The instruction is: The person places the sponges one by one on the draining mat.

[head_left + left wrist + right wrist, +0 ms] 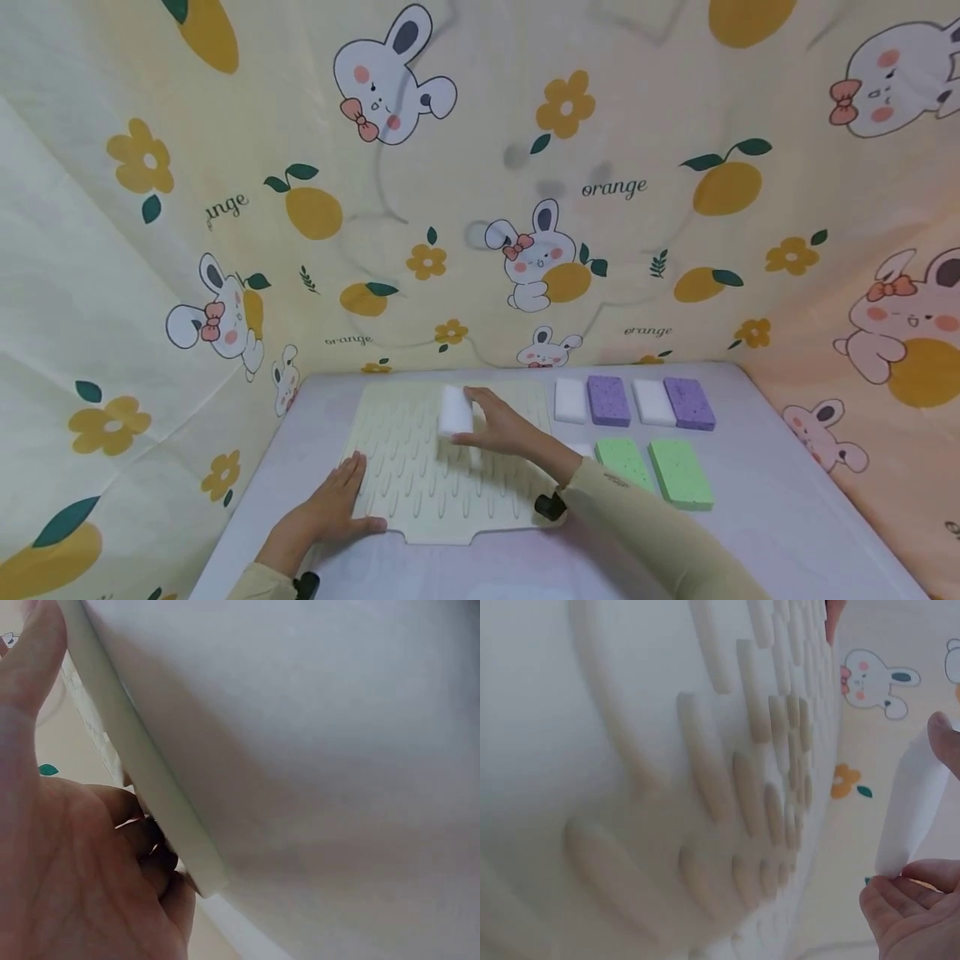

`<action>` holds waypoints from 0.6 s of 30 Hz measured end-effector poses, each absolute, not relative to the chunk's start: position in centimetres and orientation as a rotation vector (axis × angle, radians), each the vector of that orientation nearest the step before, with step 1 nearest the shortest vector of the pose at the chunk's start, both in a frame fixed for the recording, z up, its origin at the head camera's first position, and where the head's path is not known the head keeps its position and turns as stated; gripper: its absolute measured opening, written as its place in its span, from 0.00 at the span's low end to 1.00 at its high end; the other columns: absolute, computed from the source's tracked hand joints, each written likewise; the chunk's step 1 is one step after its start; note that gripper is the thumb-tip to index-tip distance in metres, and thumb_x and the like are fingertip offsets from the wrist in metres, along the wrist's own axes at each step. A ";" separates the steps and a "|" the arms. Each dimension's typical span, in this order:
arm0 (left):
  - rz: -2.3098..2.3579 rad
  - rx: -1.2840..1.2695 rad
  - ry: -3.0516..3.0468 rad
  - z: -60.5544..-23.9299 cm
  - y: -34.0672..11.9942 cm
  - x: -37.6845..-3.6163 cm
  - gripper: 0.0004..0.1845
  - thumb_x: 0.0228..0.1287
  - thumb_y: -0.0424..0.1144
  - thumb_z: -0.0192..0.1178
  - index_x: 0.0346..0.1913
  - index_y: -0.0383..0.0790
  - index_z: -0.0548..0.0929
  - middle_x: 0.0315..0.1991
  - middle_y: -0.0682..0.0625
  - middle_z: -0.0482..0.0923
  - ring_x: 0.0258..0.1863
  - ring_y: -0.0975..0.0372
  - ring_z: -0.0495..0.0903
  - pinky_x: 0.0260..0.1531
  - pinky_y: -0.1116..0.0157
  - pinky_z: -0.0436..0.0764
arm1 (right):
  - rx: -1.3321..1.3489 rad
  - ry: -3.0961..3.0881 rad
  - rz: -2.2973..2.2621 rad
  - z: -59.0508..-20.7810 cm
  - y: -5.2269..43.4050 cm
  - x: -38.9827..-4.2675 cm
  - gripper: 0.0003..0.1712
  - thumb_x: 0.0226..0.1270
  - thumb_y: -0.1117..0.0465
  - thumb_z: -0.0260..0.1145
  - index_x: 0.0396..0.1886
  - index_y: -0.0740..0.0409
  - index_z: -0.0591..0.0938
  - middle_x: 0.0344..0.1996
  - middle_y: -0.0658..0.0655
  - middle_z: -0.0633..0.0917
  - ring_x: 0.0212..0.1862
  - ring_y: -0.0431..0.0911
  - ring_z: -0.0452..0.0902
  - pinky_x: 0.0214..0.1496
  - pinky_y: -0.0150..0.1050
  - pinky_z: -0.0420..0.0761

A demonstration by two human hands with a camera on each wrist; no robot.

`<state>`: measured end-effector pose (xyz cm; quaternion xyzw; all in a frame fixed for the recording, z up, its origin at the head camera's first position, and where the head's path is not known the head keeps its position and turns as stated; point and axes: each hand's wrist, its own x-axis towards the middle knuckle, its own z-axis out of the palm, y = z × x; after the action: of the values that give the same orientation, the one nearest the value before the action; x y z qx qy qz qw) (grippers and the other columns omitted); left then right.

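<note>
1. Pale lavender table top (pixel 787 533): lies under both hands; a printed rabbit-and-orange cloth backdrop (pixel 600 167) rises behind and to both sides.
2. Cream rectangular ribbed rubber mat (pixel 427 492): flat on the table, beneath the fingers of both hands. In the right wrist view its raised oval ribs (pixel 742 780) fill most of the frame.
3. Left hand (pixel 333 508): fingers straight and together, pressed flat on the mat's near left corner, thumb lying along the near edge. The left wrist view shows the mat's edge (pixel 142 772) against the palm (pixel 67 877); nothing is grasped.
4. Right hand (pixel 506 429): fingers curled round a small white foam block sponge (pixel 454 410), thumb on its near side, fingertips at the far end. The sponge stands just above the mat's far middle; whether it touches the ribs, cannot tell.
5. Beyond the right fingers, to their right: a row of white sponge (pixel 570 400), purple sponge (pixel 607 400), white sponge (pixel 653 402), purple sponge (pixel 688 403).
6. Two green sponges (pixel 678 473): beside the right forearm, nearer than the row.
</note>
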<state>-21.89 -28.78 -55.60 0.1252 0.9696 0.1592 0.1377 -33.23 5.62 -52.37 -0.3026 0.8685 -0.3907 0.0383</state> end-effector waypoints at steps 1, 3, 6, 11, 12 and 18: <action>0.461 0.360 2.808 -55.5 -28.7 -21.8 0.71 0.57 0.72 0.72 0.82 0.19 0.51 0.84 0.25 0.46 0.84 0.34 0.48 0.84 0.40 0.52 | -0.924 2.661 -1.198 -52.5 5.4 -33.3 0.59 0.64 0.43 0.82 0.83 0.67 0.63 0.78 0.67 0.70 0.78 0.61 0.66 0.78 0.59 0.73; 0.447 0.354 2.813 -55.6 -28.7 -21.9 0.71 0.58 0.72 0.72 0.82 0.20 0.51 0.85 0.26 0.46 0.85 0.35 0.48 0.84 0.41 0.52 | -0.912 2.650 -1.207 -52.6 4.9 -33.4 0.59 0.64 0.43 0.82 0.83 0.66 0.63 0.78 0.67 0.70 0.78 0.61 0.66 0.78 0.59 0.73; 0.444 0.361 2.823 -55.6 -28.5 -22.0 0.70 0.59 0.70 0.72 0.83 0.20 0.51 0.85 0.26 0.47 0.85 0.36 0.48 0.84 0.41 0.53 | -0.906 2.645 -1.217 -52.8 4.2 -33.6 0.58 0.65 0.43 0.82 0.82 0.67 0.63 0.77 0.68 0.71 0.76 0.62 0.70 0.75 0.59 0.76; 0.429 0.372 2.829 -55.5 -28.4 -22.1 0.69 0.59 0.70 0.73 0.82 0.20 0.52 0.84 0.26 0.47 0.84 0.36 0.49 0.84 0.41 0.54 | -0.859 2.612 -1.235 -53.1 2.9 -33.8 0.58 0.65 0.42 0.81 0.83 0.66 0.63 0.77 0.68 0.70 0.73 0.64 0.72 0.71 0.59 0.79; 0.432 0.369 2.828 -55.5 -28.4 -22.1 0.69 0.58 0.70 0.73 0.82 0.20 0.52 0.84 0.26 0.48 0.84 0.36 0.49 0.84 0.41 0.54 | -0.846 2.601 -1.245 -53.2 2.6 -33.8 0.59 0.65 0.43 0.81 0.83 0.66 0.63 0.77 0.68 0.70 0.73 0.65 0.72 0.72 0.59 0.79; 0.438 0.336 2.815 -55.4 -28.6 -21.9 0.70 0.58 0.70 0.73 0.83 0.21 0.52 0.84 0.26 0.47 0.85 0.36 0.49 0.84 0.41 0.53 | -0.765 2.575 -1.254 -53.6 0.9 -34.0 0.59 0.65 0.42 0.81 0.85 0.61 0.62 0.79 0.64 0.69 0.75 0.61 0.71 0.74 0.58 0.78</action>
<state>-21.91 -28.57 -55.44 0.1161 0.9722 0.1512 0.1362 -34.03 0.92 -53.63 -0.2570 0.8652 -0.4214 0.0886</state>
